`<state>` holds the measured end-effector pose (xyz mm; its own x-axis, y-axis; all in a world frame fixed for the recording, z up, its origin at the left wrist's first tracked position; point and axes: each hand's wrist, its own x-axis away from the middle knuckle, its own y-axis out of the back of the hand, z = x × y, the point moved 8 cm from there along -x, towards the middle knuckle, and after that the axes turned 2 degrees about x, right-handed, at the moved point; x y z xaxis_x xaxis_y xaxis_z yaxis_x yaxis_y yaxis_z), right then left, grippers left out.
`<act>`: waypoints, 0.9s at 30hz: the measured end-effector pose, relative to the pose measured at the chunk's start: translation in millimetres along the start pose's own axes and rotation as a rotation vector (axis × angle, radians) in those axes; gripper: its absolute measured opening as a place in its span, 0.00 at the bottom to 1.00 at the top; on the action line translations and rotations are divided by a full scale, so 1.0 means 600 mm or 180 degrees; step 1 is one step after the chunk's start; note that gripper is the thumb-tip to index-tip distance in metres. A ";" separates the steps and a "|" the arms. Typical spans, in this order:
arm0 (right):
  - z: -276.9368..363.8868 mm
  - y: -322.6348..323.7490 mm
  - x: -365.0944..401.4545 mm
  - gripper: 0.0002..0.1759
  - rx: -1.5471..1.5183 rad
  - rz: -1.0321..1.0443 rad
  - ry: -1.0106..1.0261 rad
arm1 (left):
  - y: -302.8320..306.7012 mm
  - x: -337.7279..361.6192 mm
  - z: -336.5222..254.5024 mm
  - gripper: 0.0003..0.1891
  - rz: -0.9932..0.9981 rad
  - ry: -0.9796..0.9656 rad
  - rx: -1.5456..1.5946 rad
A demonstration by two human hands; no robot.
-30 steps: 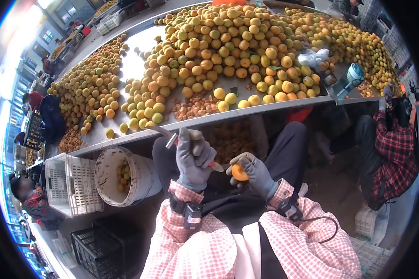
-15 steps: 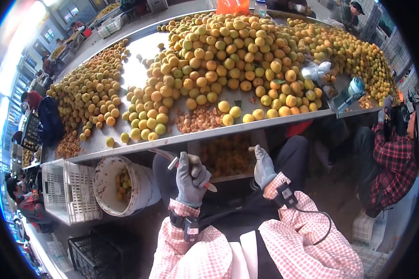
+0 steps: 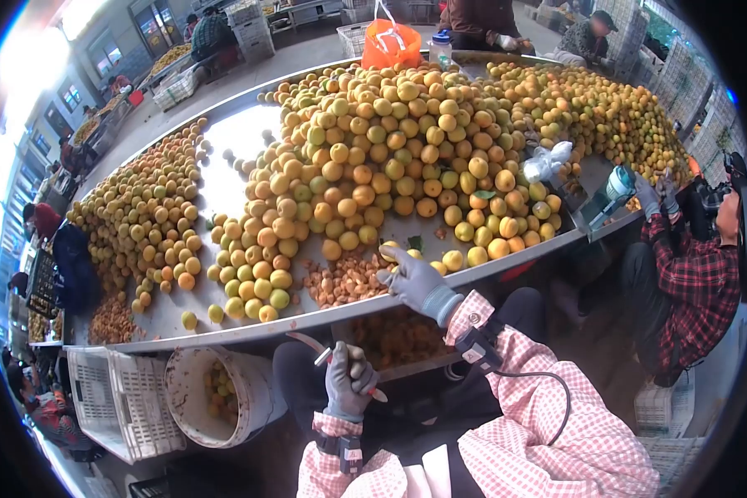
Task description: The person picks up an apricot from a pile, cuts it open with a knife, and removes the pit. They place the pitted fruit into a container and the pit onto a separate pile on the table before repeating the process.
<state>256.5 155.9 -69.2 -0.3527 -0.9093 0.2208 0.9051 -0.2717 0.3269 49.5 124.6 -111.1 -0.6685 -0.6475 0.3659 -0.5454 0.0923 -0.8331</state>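
My left hand [image 3: 350,383], in a grey glove, is closed around a knife with a curved blade and a red handle [image 3: 323,357]. It is in front of the table edge, above my left knee. My right hand [image 3: 423,289], also gloved, reaches over the metal edge with fingers extended and apart. Its fingertips are right at a yellow apricot [image 3: 388,251], which they partly cover. Beside those fingers lies a small heap of brown pits [image 3: 340,282]. The large pile of apricots [image 3: 390,158] rises behind.
Below the table edge are a white bucket [image 3: 177,398] with fruit inside and white plastic crates [image 3: 129,407]. A crate of brown pieces [image 3: 398,340] sits under the table. A turquoise-topped bottle [image 3: 618,187] lies at right, near a person in a plaid shirt [image 3: 689,282].
My right hand has moved from above my knee forward and left onto the table, beside the apricots. My left hand keeps its hold on the knife. The view has tilted up.
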 end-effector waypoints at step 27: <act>-0.028 -0.078 0.178 0.37 -0.1459 0.0839 0.0533 | -0.061 -0.020 0.011 0.20 -0.0618 -0.1077 -0.6110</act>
<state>180.4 65.9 -76.6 -0.0915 -0.9926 0.0797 0.9815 -0.1034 -0.1612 80.9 124.0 -87.7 -0.5605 -0.8213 0.1062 -0.4800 0.4268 0.7664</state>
